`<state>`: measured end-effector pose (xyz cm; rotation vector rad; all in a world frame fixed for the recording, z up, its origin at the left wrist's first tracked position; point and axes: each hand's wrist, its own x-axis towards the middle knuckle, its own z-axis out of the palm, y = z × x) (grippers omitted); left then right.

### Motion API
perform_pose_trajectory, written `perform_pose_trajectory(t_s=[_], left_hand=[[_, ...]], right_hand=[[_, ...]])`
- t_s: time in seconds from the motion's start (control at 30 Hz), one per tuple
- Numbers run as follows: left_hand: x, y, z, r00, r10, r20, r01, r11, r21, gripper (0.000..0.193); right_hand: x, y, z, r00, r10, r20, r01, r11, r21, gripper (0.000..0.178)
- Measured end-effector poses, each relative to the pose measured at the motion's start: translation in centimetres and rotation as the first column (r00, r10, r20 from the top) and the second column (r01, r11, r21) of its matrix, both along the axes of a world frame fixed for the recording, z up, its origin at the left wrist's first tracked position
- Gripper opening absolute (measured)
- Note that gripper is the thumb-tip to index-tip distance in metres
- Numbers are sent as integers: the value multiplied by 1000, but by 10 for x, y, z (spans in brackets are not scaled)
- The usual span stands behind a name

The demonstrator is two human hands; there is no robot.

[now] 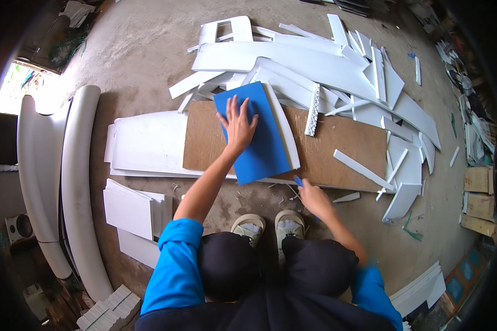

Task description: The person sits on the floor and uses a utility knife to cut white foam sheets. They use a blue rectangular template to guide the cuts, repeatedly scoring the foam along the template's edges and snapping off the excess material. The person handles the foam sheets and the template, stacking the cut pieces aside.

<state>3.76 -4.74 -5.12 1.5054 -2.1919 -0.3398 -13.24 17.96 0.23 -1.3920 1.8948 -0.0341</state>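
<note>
My left hand (240, 127) lies flat with spread fingers on a blue rectangular board (262, 140). The board rests at a tilt over a white foam sheet (284, 129), whose right side shows past the blue edge. Both lie on a brown wooden board (348, 140). By the blue board's lower right corner, my right hand (315, 199) is closed around a slim blue utility knife (299, 181). Most of the knife is hidden by the fingers, and its blade cannot be made out.
White foam offcuts (292, 55) are heaped beyond the wooden board, with a loose strip (363, 170) on its right part. Larger white sheets (146, 140) lie under its left end. Cut white pieces (128, 209) are stacked nearer left. Rolled white sheeting (83, 193) stands further left.
</note>
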Motion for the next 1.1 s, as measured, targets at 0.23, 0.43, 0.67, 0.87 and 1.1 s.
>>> perform_pose_trajectory(t_s=[0.23,0.43,0.67,0.87,1.1], left_hand=[[-1,-15,24,1000,-6,24,8,995,-99,51],[-31,-82,7,994,-95,51,102,983,-152,38],[-42,-97,-1,991,-72,109,77,996,-44,25],[-43,-97,-4,994,-55,91,64,993,-104,26],[-46,-96,-6,997,-42,72,52,987,-150,25]], right_hand=[[-21,-144,19,997,-71,-14,59,913,-403,24],[7,-271,-2,977,-46,-210,-35,930,-366,25],[17,-280,-8,974,8,-227,-70,962,-265,23],[24,-287,-6,980,-14,-200,-37,967,-251,21],[22,-240,-12,987,-12,-163,-22,979,-203,20]])
